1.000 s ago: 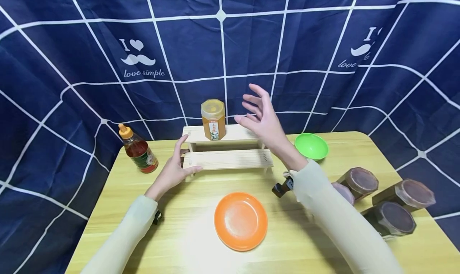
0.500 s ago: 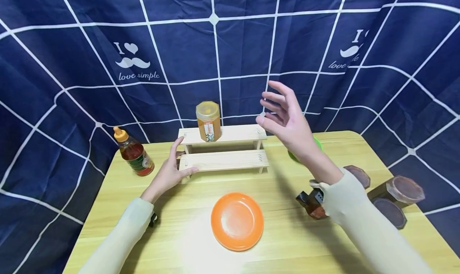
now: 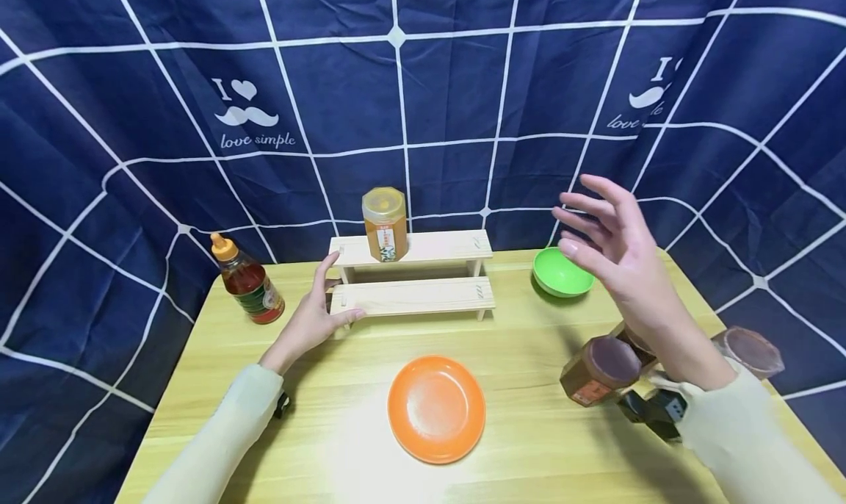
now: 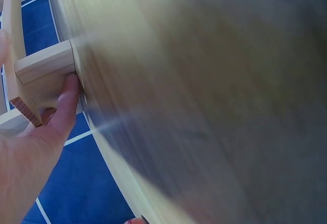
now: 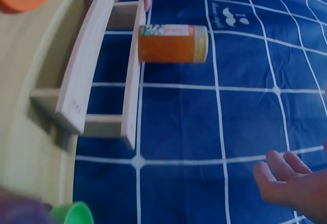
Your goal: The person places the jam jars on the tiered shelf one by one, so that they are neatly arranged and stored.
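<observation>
A two-step wooden rack (image 3: 413,296) stands at the back of the table. My left hand (image 3: 307,324) grips its left end, thumb at the front of the lower step; in the left wrist view, fingers of this hand (image 4: 48,140) reach under the step. On the upper step, left of its middle, a lidded honey jar (image 3: 385,228) stands upright. My right hand (image 3: 621,250) hangs in the air at the right, holding nothing, its fingers apart and loosely bent. Below and beside it are a green bowl (image 3: 562,272) and a dark-lidded brown jar (image 3: 600,370).
An orange plate (image 3: 436,408) lies in front of the rack. At the left stands a squeeze bottle (image 3: 252,280) of red sauce with an orange cap. Another lidded jar (image 3: 750,348) is partly behind my right forearm. A blue checked cloth (image 3: 449,85) hangs behind the table.
My right hand has moved right, away from the honey jar and past the green bowl. My left hand keeps its grip on the rack, and the honey jar has stayed in place.
</observation>
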The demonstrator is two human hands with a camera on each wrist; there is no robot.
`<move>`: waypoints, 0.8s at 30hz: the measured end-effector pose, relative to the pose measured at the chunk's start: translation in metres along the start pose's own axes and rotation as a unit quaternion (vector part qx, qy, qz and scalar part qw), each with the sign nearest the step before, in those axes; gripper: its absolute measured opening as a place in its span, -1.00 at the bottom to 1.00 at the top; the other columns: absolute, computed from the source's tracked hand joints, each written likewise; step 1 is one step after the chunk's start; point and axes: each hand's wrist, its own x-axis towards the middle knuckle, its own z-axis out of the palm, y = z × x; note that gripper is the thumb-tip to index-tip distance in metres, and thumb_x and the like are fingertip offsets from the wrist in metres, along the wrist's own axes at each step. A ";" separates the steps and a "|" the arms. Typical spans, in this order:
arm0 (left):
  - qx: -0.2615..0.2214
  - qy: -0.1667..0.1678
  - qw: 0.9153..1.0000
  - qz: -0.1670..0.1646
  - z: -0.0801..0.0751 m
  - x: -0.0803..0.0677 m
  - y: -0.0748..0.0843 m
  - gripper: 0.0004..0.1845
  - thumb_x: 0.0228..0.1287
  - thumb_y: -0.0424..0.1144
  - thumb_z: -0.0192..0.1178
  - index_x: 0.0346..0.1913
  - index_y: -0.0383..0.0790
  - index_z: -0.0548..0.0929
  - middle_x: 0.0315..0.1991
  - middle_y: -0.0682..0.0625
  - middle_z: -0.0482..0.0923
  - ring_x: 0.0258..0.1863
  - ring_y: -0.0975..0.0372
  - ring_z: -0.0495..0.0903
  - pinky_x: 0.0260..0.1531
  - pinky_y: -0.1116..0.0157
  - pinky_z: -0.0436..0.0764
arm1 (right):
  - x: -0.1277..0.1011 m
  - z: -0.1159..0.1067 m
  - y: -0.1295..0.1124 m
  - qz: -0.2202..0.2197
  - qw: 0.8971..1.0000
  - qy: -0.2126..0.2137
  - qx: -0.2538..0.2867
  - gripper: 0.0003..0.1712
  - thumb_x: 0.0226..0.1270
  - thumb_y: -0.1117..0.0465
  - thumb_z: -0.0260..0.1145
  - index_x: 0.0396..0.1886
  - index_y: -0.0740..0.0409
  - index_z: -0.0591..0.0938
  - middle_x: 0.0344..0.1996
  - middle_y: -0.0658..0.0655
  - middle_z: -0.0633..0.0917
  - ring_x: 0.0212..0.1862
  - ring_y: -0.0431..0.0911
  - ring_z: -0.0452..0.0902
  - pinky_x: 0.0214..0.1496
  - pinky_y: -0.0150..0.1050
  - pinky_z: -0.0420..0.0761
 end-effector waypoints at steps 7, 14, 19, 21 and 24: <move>0.001 0.001 1.000 -0.002 0.000 0.000 0.001 0.33 0.25 -0.14 0.67 0.75 0.48 -0.15 0.59 -0.36 0.30 0.52 -0.16 0.42 0.38 -0.33 0.40 | -0.025 -0.033 -0.003 -0.006 1.000 -0.012 0.007 -0.13 0.51 0.70 0.11 0.71 0.13 0.26 0.51 0.30 0.43 0.49 -0.02 0.49 0.34 -0.35 0.55; 0.001 0.000 1.000 -0.005 0.000 0.000 0.002 0.31 0.27 -0.14 0.66 0.75 0.46 -0.15 0.59 -0.36 0.31 0.52 -0.15 0.42 0.38 -0.33 0.40 | -0.055 -0.073 0.002 -0.029 0.999 -0.035 0.005 -0.10 0.42 0.82 0.00 0.71 0.30 0.20 0.51 0.29 0.48 0.49 -0.04 0.49 0.34 -0.37 0.54; 0.000 0.000 1.000 -0.008 0.000 0.000 0.003 0.31 0.27 -0.14 0.66 0.75 0.46 -0.14 0.56 -0.37 0.36 0.51 -0.14 0.43 0.38 -0.30 0.41 | -0.079 -0.100 0.004 -0.029 0.998 -0.060 -0.016 -0.08 0.36 0.88 -0.05 0.70 0.45 0.10 0.55 0.33 0.44 0.51 -0.02 0.46 0.38 -0.37 0.50; -0.001 0.000 1.000 -0.011 0.001 0.000 0.003 0.31 0.27 -0.14 0.66 0.75 0.46 -0.14 0.57 -0.35 0.35 0.51 -0.14 0.43 0.37 -0.29 0.42 | -0.089 -0.109 0.006 -0.028 0.997 -0.069 -0.023 -0.07 0.35 0.89 -0.06 0.69 0.49 0.06 0.56 0.35 0.42 0.52 -0.01 0.44 0.40 -0.37 0.48; -0.003 0.000 1.000 -0.016 0.001 0.000 0.004 0.32 0.27 -0.15 0.66 0.75 0.47 -0.14 0.55 -0.35 0.38 0.50 -0.14 0.44 0.35 -0.28 0.45 | -0.103 -0.123 0.012 -0.034 0.995 -0.086 -0.024 -0.07 0.32 0.91 -0.08 0.68 0.54 0.03 0.57 0.36 0.40 0.54 -0.01 0.41 0.41 -0.40 0.45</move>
